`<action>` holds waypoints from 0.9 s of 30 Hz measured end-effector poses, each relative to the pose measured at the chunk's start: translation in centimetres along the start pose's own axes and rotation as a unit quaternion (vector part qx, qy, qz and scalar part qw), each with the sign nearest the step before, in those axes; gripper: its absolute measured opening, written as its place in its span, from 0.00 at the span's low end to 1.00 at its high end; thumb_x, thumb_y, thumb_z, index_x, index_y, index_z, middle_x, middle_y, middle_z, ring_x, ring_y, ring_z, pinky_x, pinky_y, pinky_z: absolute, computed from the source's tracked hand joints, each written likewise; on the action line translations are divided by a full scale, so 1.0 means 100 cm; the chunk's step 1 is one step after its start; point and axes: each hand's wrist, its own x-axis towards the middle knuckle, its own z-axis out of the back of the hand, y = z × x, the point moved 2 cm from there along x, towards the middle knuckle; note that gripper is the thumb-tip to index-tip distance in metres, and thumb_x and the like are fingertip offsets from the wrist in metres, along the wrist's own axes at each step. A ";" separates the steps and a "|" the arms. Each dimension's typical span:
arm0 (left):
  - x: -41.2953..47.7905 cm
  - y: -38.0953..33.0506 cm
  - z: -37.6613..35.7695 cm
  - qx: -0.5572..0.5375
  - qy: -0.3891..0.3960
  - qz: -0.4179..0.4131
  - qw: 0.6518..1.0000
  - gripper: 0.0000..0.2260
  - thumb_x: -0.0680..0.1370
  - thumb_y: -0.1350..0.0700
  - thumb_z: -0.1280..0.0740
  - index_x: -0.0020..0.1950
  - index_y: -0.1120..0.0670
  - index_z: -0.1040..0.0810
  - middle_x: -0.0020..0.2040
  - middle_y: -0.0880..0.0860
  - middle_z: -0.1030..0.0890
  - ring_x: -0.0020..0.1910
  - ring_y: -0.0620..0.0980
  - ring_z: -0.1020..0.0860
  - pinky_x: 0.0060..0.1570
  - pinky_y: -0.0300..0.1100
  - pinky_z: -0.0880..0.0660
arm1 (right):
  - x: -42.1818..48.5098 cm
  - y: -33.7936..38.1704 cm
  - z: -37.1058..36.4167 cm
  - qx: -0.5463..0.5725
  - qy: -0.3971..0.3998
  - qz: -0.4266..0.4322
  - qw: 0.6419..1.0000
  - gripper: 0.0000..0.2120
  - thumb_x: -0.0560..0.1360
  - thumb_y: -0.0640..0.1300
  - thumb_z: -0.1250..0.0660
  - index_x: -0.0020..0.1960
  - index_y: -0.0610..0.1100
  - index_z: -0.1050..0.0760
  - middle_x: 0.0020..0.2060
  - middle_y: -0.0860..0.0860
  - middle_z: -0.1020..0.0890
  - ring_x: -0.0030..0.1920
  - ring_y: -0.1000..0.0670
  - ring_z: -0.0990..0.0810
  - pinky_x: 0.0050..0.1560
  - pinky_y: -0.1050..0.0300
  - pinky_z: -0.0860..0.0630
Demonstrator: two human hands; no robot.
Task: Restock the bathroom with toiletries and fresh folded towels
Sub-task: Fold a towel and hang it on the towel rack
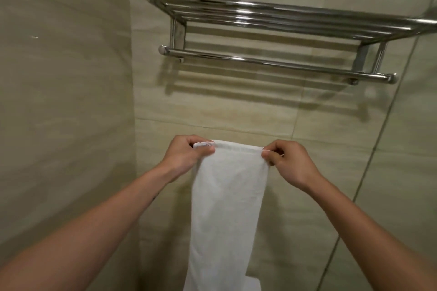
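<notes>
Low at centre frame, a long white cloth towel (227,208) is pinched at its top corners by the left hand (184,156) and right hand (290,163), fingers curled. It hangs, seemingly folded lengthwise, well below the chrome tubular wall rack (260,62).

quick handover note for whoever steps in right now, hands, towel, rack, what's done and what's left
Left hand pinches the white towel at its top left corner; right hand pinches the top right corner.
The towel hangs lengthwise between them, below the chrome towel rack on the tiled wall.
Done: towel picked up and held out.
Left: nothing is on the rack yet; the towel probably goes there. No toiletries in view.
</notes>
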 end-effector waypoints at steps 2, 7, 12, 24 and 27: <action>0.009 -0.009 0.008 0.020 0.021 -0.012 1.000 0.07 0.74 0.64 0.26 0.51 0.59 0.14 0.46 0.48 0.15 0.38 0.32 0.20 0.39 0.25 0.27 | 0.007 0.007 0.004 -0.028 -0.013 0.007 0.999 0.07 0.77 0.42 0.31 0.40 0.49 0.20 0.38 0.57 0.17 0.38 0.60 0.20 0.41 0.67 0.26; 0.031 -0.033 0.028 0.080 0.043 -0.039 0.995 0.07 0.75 0.63 0.28 0.50 0.53 0.14 0.44 0.42 0.15 0.39 0.33 0.20 0.41 0.26 0.27 | 0.025 0.025 0.011 -0.011 -0.037 0.018 0.999 0.07 0.78 0.40 0.33 0.42 0.43 0.21 0.36 0.50 0.16 0.33 0.54 0.18 0.41 0.57 0.20; 0.044 -0.055 0.038 0.100 0.012 -0.074 0.992 0.06 0.75 0.63 0.27 0.49 0.55 0.14 0.37 0.41 0.18 0.28 0.31 0.24 0.31 0.25 0.32 | 0.037 0.046 0.018 0.005 -0.063 0.055 0.996 0.07 0.78 0.38 0.34 0.41 0.43 0.22 0.35 0.49 0.17 0.30 0.51 0.18 0.36 0.62 0.24; 0.087 -0.097 0.048 0.023 -0.046 -0.100 0.994 0.06 0.80 0.65 0.36 0.48 0.54 0.27 0.47 0.57 0.22 0.34 0.57 0.17 0.29 0.46 0.23 | 0.075 0.084 0.035 -0.018 -0.105 0.124 0.987 0.12 0.78 0.31 0.42 0.44 0.45 0.26 0.39 0.50 0.19 0.38 0.53 0.19 0.45 0.51 0.20; 0.100 -0.109 0.052 0.034 -0.046 -0.121 0.991 0.12 0.80 0.66 0.37 0.44 0.50 0.35 0.42 0.57 0.23 0.32 0.55 0.18 0.31 0.48 0.24 | 0.089 0.093 0.042 -0.060 -0.116 0.130 0.983 0.16 0.77 0.30 0.42 0.45 0.46 0.20 0.45 0.52 0.18 0.40 0.53 0.18 0.46 0.55 0.21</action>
